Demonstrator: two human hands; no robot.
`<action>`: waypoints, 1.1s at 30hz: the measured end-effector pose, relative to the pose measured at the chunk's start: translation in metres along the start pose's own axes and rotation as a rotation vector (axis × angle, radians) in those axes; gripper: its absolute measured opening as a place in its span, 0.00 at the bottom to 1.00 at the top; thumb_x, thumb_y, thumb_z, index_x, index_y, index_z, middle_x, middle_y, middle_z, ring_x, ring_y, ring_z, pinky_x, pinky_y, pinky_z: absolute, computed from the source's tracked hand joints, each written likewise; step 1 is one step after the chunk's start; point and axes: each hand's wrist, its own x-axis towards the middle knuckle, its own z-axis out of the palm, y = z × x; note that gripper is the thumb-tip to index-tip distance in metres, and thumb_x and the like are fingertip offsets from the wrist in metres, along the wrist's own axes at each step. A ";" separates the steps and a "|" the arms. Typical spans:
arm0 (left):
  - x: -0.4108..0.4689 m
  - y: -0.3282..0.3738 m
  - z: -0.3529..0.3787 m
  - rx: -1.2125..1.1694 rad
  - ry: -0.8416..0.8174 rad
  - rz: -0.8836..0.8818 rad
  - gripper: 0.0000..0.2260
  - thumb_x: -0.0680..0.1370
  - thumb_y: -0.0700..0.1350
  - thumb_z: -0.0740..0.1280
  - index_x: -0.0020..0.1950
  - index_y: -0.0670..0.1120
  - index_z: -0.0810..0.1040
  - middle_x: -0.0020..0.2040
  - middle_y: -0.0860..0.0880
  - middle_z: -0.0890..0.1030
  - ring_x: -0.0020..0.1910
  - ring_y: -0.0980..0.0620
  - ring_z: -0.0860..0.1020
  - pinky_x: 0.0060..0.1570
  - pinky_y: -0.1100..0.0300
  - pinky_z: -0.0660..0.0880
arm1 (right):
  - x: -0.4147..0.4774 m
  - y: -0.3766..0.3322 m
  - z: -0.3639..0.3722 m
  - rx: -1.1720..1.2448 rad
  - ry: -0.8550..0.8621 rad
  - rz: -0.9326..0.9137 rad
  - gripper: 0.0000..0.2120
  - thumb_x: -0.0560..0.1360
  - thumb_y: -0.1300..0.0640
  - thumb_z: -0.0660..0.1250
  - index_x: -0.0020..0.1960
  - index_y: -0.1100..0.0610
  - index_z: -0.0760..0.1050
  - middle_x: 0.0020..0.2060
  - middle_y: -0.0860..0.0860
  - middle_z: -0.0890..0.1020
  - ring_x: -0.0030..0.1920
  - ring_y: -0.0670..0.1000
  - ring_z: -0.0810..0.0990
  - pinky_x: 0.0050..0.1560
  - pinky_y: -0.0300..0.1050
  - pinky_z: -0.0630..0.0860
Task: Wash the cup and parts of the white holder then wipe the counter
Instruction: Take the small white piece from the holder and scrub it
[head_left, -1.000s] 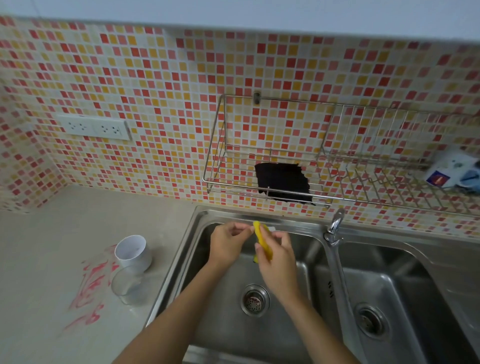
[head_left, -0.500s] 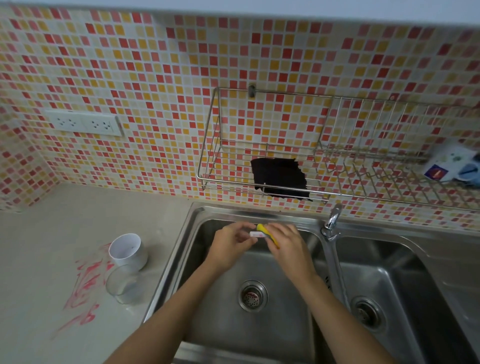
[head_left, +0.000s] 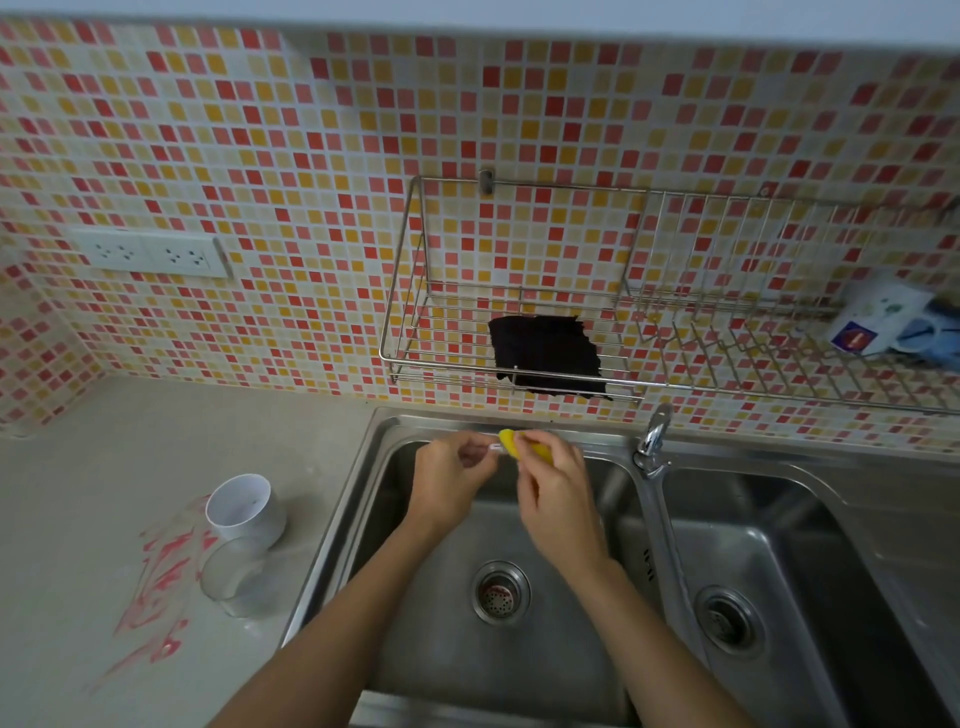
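Over the left sink basin (head_left: 415, 649), my left hand (head_left: 454, 480) pinches a small white holder part (head_left: 492, 448). My right hand (head_left: 553, 486) presses a yellow sponge (head_left: 519, 446) against that part. On the counter to the left stands the white holder (head_left: 244, 509), a round open-topped tube. A clear glass cup (head_left: 236, 577) stands just in front of it. Red smears (head_left: 156, 587) cover the counter (head_left: 78, 519) around the cup.
A tap (head_left: 655, 431) stands between the left basin and the right basin (head_left: 779, 571). A wire rack (head_left: 415, 358) on the tiled wall holds a black cloth (head_left: 545, 356) and a white mug (head_left: 878, 319). A double socket (head_left: 150, 253) sits at left.
Both hands have moved up toward the back rim of the left basin. The sponge has turned from upright to flatter against the white part.
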 end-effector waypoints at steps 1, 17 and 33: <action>-0.001 0.000 0.001 0.008 0.017 -0.015 0.05 0.75 0.42 0.72 0.50 0.45 0.84 0.41 0.52 0.85 0.40 0.62 0.81 0.42 0.74 0.75 | 0.003 0.006 -0.001 0.003 0.016 0.073 0.20 0.75 0.65 0.66 0.67 0.57 0.74 0.58 0.52 0.76 0.58 0.50 0.70 0.60 0.44 0.73; -0.006 -0.002 0.003 -0.023 0.022 -0.017 0.05 0.75 0.43 0.72 0.50 0.45 0.85 0.41 0.53 0.85 0.41 0.61 0.82 0.45 0.65 0.80 | -0.007 -0.012 0.004 0.064 -0.023 0.074 0.21 0.76 0.65 0.64 0.67 0.54 0.73 0.57 0.48 0.75 0.58 0.46 0.69 0.59 0.33 0.66; -0.002 -0.001 0.009 -0.183 -0.029 -0.207 0.03 0.74 0.43 0.72 0.44 0.45 0.84 0.39 0.50 0.85 0.41 0.53 0.83 0.48 0.58 0.81 | -0.002 0.021 0.000 -0.081 0.010 0.123 0.21 0.70 0.62 0.74 0.62 0.53 0.78 0.55 0.49 0.79 0.54 0.52 0.74 0.54 0.44 0.74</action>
